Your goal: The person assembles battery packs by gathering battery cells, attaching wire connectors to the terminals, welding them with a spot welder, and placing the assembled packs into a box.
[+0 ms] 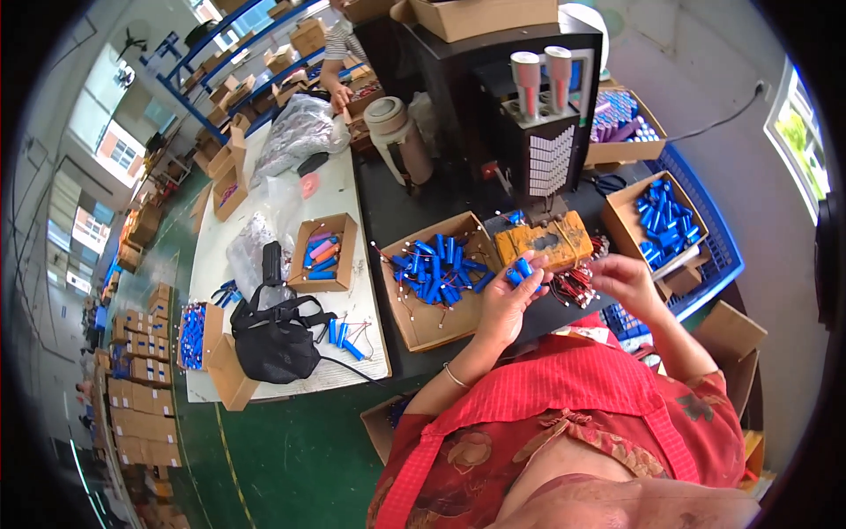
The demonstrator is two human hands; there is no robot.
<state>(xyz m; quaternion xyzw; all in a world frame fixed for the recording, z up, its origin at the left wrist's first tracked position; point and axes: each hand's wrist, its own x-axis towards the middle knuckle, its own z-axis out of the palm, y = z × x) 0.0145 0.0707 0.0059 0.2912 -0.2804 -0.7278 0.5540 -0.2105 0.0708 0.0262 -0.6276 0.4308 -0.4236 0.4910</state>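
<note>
My left hand point(508, 306) is closed around a few blue cylindrical battery cells point(522, 270), just in front of the yellow block point(546, 242). To its right, my right hand point(630, 284) has its thumb and fingers drawn together beside a bundle of red and black wires point(575, 286). Whatever sits between those fingertips is too small to make out. A black machine point(551, 150) with two pale-topped red columns stands behind the yellow block. Left of my left hand, a cardboard box point(423, 333) holds many blue cells with wire leads.
At right, a cardboard box point(698, 225) of blue cells rests by a blue plastic crate point(727, 256). A thermos point(398, 141) stands at the back. The white table point(207, 353) carries a black bag point(273, 344) and a small box point(345, 251). Another person's hand point(339, 95) is far back.
</note>
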